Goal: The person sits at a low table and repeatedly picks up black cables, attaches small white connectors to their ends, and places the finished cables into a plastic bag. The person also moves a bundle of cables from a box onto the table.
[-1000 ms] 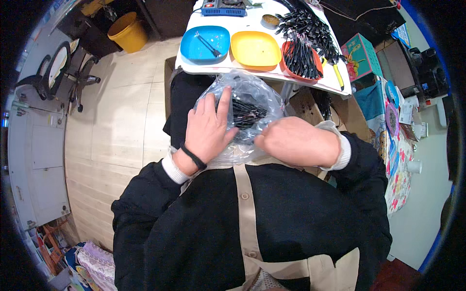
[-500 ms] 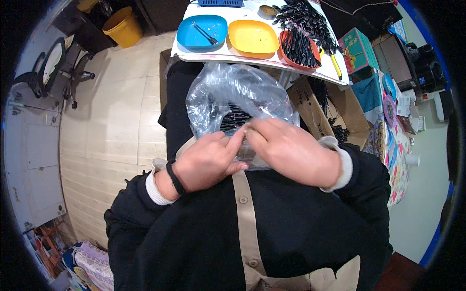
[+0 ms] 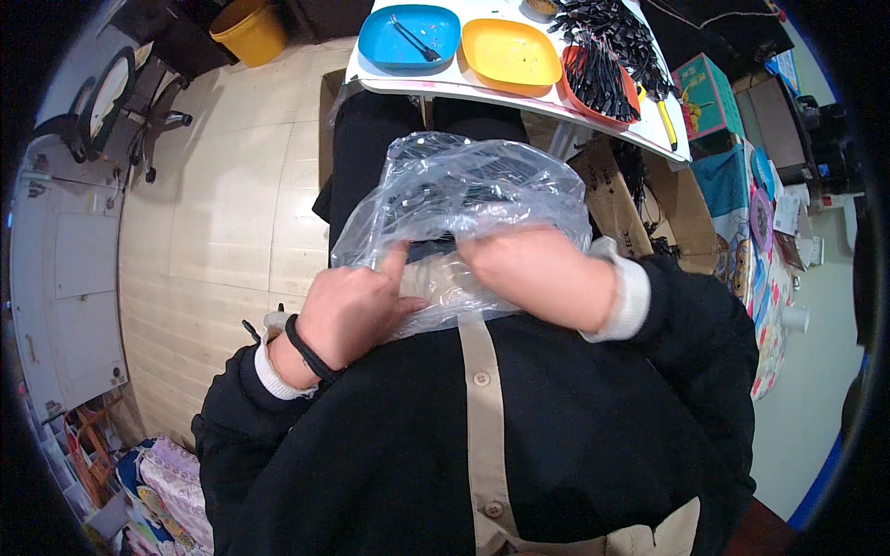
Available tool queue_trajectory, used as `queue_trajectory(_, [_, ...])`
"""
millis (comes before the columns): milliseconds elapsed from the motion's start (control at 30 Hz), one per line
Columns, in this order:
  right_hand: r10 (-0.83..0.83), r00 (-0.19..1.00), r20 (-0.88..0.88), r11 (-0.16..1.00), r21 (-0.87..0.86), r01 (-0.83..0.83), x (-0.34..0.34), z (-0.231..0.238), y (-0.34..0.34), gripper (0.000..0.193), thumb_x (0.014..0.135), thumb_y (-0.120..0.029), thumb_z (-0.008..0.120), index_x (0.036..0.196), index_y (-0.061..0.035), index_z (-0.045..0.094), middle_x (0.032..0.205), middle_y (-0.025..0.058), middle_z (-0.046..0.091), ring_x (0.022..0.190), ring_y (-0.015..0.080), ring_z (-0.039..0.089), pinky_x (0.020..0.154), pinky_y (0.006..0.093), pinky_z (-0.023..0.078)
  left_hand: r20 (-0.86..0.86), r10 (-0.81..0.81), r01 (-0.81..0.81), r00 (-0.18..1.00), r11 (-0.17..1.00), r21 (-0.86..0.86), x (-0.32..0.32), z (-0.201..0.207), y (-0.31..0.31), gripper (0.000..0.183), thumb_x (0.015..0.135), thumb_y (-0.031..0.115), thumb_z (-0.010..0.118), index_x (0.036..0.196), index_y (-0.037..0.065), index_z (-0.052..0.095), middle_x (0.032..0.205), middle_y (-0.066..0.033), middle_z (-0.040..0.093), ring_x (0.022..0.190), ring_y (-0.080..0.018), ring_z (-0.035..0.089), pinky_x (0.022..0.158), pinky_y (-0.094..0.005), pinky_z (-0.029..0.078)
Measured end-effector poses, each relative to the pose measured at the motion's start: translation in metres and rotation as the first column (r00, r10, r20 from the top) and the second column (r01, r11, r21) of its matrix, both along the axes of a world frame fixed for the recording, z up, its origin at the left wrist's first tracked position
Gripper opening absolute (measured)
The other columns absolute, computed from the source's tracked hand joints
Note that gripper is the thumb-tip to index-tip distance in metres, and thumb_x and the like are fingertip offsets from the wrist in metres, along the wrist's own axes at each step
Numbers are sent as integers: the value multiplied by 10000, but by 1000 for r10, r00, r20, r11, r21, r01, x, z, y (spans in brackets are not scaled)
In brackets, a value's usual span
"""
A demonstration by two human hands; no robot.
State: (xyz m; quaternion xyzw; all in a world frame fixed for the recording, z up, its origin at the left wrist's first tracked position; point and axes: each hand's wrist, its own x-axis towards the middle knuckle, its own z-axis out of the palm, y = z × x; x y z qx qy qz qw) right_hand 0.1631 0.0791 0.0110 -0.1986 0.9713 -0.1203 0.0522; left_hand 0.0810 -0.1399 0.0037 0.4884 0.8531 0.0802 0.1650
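Observation:
A clear plastic bag (image 3: 501, 181) lies across my lap, its mouth spread and crumpled. Dark contents show dimly through its film; in the earlier frame they look like thin black cables. My left hand (image 3: 350, 304), with a black band at the wrist, grips the near left edge of the bag, index finger and thumb on the film. My right hand (image 3: 533, 275) reaches into the mouth from the right. Its fingertips are blurred and hidden by the plastic, so what they hold cannot be made out.
Ahead stands a white table (image 3: 491, 91) with a blue tray (image 3: 380, 42) holding small black cables, a yellow tray (image 3: 510, 56), an orange tray (image 3: 616, 116) of black cables and yellow-handled pliers (image 3: 667, 125). A cardboard box (image 3: 681, 190) sits below, at the right.
My hands have moved apart, the left toward the left and the right into the bag. The bag's film now covers more of the dark contents. The view has shifted slightly.

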Motion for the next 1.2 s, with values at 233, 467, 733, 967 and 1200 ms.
queue_trajectory(233, [105, 964, 245, 987, -142, -71, -26, -51, 14, 239, 877, -135, 500, 1045, 28, 546, 895, 203, 612, 902, 314, 633, 781, 399, 510, 205, -203, 141, 957, 949, 282, -10, -2, -4, 260, 853, 347, 676, 872, 94, 733, 618, -109, 648, 554, -254, 645, 514, -318, 495])
queue_trajectory(467, [58, 918, -392, 949, 308, 71, -41, -88, 2, 124, 791, -139, 549, 809, -24, 591, 828, 136, 567, 846, 259, 609, 743, 374, 492, 468, -184, -26, 864, 913, 407, -20, 37, -3, 139, 740, 156, 791, 787, 39, 734, 700, -118, 689, 611, -208, 680, 550, -288, 505])
queue_trajectory(733, [282, 932, -229, 854, -384, -352, -74, -46, 62, 400, 825, -209, 653, 1133, 17, 535, 1074, 210, 577, 989, 359, 573, 903, 446, 441, 395, -93, -52, 914, 939, 340, -33, 58, -16, 184, 795, 239, 742, 780, 55, 730, 635, -111, 648, 531, -227, 620, 503, -294, 461])
queue_trajectory(967, [225, 807, 546, 938, -345, -28, -96, -7, 64, 619, 779, -424, 720, 1177, 22, 559, 1142, 210, 574, 1074, 312, 550, 934, 391, 437, 211, 113, -168, 971, 950, 262, -39, 60, -10, 387, 870, 371, 648, 1065, 37, 641, 610, -160, 608, 546, -306, 611, 498, -360, 459])
queue_trajectory(1200, [263, 732, 628, 930, -366, -20, -76, 15, 57, 446, 808, -254, 685, 1146, 10, 565, 1057, 203, 599, 1021, 310, 579, 900, 400, 448, 72, 108, -121, 992, 971, 204, -44, 68, -9, 601, 845, 167, 621, 1361, 1, 360, 623, -204, 597, 590, -366, 619, 552, -425, 494])
